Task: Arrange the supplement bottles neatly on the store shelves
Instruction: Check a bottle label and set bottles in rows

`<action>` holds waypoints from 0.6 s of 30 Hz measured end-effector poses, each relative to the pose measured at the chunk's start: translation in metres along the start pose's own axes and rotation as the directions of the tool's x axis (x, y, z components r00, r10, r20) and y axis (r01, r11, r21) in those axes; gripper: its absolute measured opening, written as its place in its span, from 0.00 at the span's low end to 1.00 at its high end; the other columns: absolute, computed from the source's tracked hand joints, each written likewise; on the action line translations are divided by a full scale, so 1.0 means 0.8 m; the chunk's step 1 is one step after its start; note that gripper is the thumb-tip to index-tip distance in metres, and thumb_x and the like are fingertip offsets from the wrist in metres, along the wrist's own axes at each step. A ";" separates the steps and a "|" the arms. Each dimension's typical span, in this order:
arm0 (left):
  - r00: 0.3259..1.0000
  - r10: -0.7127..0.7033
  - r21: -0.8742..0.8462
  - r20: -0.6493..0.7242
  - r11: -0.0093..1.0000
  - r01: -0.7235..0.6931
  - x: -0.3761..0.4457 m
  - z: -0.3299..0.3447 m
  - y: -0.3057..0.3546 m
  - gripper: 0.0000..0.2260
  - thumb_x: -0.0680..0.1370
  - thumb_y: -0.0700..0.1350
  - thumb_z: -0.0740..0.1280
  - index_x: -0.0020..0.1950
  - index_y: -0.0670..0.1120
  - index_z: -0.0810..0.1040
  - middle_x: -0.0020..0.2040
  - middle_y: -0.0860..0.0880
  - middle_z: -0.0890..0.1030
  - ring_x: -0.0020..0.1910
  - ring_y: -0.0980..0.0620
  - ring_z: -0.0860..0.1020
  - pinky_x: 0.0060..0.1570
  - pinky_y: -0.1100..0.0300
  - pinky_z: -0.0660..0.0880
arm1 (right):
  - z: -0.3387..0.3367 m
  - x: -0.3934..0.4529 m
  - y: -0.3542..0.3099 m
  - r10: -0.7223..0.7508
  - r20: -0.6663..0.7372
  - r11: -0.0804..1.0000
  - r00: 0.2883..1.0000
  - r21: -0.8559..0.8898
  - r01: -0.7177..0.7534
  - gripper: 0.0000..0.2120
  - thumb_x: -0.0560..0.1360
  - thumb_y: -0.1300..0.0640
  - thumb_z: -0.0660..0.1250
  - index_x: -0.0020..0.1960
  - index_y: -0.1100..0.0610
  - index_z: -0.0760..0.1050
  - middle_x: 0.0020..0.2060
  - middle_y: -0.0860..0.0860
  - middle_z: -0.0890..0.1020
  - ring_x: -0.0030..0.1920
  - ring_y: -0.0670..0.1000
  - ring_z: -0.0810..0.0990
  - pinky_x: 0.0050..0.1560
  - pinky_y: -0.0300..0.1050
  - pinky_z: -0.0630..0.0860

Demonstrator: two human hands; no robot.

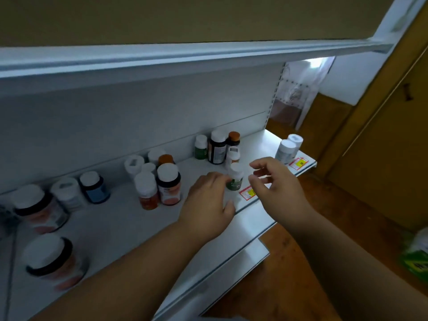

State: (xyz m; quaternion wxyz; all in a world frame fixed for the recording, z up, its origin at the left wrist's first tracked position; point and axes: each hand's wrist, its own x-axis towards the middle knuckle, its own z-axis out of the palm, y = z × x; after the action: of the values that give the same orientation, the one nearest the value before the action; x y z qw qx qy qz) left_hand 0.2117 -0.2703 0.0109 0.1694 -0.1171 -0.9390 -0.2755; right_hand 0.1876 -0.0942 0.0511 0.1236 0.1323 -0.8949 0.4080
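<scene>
- Reaching over the front lip of the white metal shelf (120, 230), I have both arms stretched in from below, so the nearest things to me are my own forearms.
- Closest on the shelf, at far left, stand two wide, dark-banded jars (49, 260) with flat white lids; they are blurred, so I cannot read their labels.
- My left hand (208, 202) lies low over the shelf, its fingers (220, 178) touching the side of a small green bottle (235, 178); whether they clamp it I cannot tell.
- My right hand (275, 181) hovers just beside that bottle, fingers curled and apart, holding nothing; I judge it is poised to steady or turn the bottle.
- The green bottle stands upright near the shelf's front edge, just behind a red-and-yellow price tag (247, 193), probably so it lines up with its tag.
- Left of my hands, round white-capped bottles with orange labels (159, 186) cluster loosely, not in rows.
- Farther back, a tall dark bottle (217, 147) and an orange-capped one (234, 138) stand against the smooth back panel.
- Far right, two pale bottles (288, 148) sit at the shelf's end.
</scene>
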 end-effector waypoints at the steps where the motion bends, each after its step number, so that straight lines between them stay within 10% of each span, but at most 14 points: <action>1: 1.000 -0.005 0.000 0.003 1.000 0.005 0.010 0.008 0.000 0.21 0.73 0.48 0.67 0.65 0.48 0.72 0.61 0.49 0.74 0.59 0.49 0.71 0.57 0.58 0.67 | -0.002 0.013 0.011 0.010 0.010 1.000 1.000 0.006 -0.010 0.10 0.78 0.53 0.66 0.57 0.42 0.72 0.50 0.39 0.75 0.51 0.38 0.76 0.47 0.31 0.72; 9: 0.988 -0.150 0.050 -0.033 0.987 0.152 0.084 0.064 -0.002 0.21 0.75 0.47 0.68 0.68 0.45 0.71 0.63 0.44 0.73 0.61 0.45 0.70 0.59 0.57 0.66 | 0.036 0.162 0.115 -0.039 0.261 0.989 0.965 -0.125 0.074 0.15 0.79 0.54 0.61 0.65 0.44 0.70 0.60 0.49 0.74 0.53 0.51 0.77 0.51 0.47 0.79; 18: 0.877 -0.454 0.021 -0.155 0.886 0.462 0.119 0.112 0.018 0.23 0.76 0.50 0.67 0.70 0.51 0.68 0.64 0.51 0.70 0.61 0.54 0.66 0.58 0.65 0.60 | 0.083 0.237 0.181 -0.279 0.542 0.925 0.793 -0.071 0.374 0.22 0.75 0.52 0.67 0.67 0.45 0.67 0.66 0.53 0.72 0.61 0.57 0.74 0.54 0.43 0.69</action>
State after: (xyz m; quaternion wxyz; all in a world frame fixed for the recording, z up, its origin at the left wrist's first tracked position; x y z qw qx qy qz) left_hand 0.1062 -0.1963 -0.0168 0.1710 0.1338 -0.9325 -0.2887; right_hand -0.0464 -0.0791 -0.0299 -0.0438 0.3796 -0.8900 0.2489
